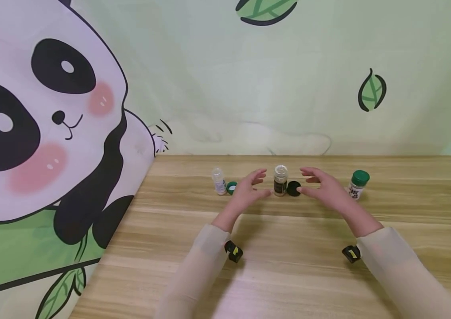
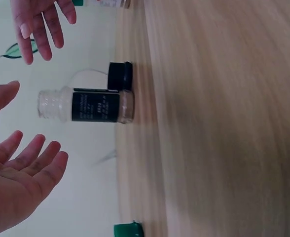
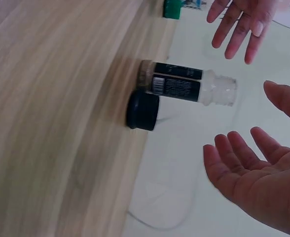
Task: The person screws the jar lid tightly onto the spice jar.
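A clear spice jar with a black label stands upright and uncapped on the wooden table, some contents at its bottom. Its black cap sits close beside it on the right. My left hand hovers left of the jar, fingers spread and relaxed, holding nothing. On the other side my right hand mirrors it, thumb apart from the fingers, near the black cap. Both wrist views show a gap between each hand and the jar. In the right wrist view the cap rests by the jar's base.
Left of the hands stands another uncapped clear bottle, with a green cap next to it. A white shaker with a green lid stands behind the right wrist. A panda-print cloth hangs at the table's back edge.
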The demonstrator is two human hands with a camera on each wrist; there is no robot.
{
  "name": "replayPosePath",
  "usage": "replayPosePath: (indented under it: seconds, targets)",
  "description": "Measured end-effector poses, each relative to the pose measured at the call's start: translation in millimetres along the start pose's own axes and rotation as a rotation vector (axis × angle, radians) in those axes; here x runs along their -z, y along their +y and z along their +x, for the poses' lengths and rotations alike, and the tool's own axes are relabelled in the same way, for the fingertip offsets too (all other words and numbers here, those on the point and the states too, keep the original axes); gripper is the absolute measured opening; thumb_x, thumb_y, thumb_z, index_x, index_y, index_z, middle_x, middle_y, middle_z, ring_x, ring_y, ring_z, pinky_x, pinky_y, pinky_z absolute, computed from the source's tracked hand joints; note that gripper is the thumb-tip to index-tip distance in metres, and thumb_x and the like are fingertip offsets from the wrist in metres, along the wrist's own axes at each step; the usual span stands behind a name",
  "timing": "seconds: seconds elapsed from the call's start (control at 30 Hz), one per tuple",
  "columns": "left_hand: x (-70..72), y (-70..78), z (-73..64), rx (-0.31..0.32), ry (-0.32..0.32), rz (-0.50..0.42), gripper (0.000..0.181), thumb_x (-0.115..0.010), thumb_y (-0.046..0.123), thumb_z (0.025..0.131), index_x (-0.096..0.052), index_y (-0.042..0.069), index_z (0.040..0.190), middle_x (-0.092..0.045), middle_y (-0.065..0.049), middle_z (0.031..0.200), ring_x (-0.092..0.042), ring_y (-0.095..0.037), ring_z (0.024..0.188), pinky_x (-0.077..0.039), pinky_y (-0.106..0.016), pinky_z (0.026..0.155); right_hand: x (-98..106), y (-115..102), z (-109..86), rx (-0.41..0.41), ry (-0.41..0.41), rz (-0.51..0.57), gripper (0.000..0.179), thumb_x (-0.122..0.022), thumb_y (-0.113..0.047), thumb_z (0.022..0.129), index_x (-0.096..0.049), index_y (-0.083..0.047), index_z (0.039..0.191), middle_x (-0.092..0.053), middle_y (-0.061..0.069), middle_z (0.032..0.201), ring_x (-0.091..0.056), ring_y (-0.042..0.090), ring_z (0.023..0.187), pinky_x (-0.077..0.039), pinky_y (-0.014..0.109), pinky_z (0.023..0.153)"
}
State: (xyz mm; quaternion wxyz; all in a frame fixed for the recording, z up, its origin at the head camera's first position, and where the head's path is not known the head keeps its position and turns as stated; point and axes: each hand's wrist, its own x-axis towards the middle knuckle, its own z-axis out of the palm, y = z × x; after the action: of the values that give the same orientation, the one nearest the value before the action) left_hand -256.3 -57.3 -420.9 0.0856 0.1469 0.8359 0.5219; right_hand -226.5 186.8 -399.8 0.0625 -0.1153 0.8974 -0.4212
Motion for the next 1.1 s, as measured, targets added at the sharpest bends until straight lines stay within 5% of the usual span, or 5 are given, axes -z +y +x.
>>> replayPosePath:
  seconds: [0.7, 1.1]
  targets:
    - [-20.6, -16.1, 39.5, 0.057, -0.008, 0.023, 0.074, -0.079, 0.018, 0.09, -0.043, 0.008, 0.154, -0.051, -0.016, 0.156, -0.049, -0.036, 0.145, -0.041, -0.049, 0.119, -4.9, 18.4, 32.6, -0.042, -0.022, -0.014, 0.069, -0.068, -0.018, 0.097, -0.036, 0.009, 0.152, -0.042, 0.035, 0.153, -0.045, 0.053, 0.139, -0.044, 0.061, 0.11]
    - [-32.1, -18.4, 48.4, 0.083, -0.028, -0.001, 0.074, -0.079, 0.017, 0.09, -0.043, 0.006, 0.154, -0.052, -0.018, 0.155, -0.051, -0.037, 0.142, -0.042, -0.048, 0.118, -12.3, 27.6, 40.7, -0.083, -0.062, -0.022, 0.069, -0.069, -0.016, 0.096, -0.036, 0.012, 0.15, -0.041, 0.04, 0.149, -0.045, 0.055, 0.135, -0.043, 0.061, 0.111]
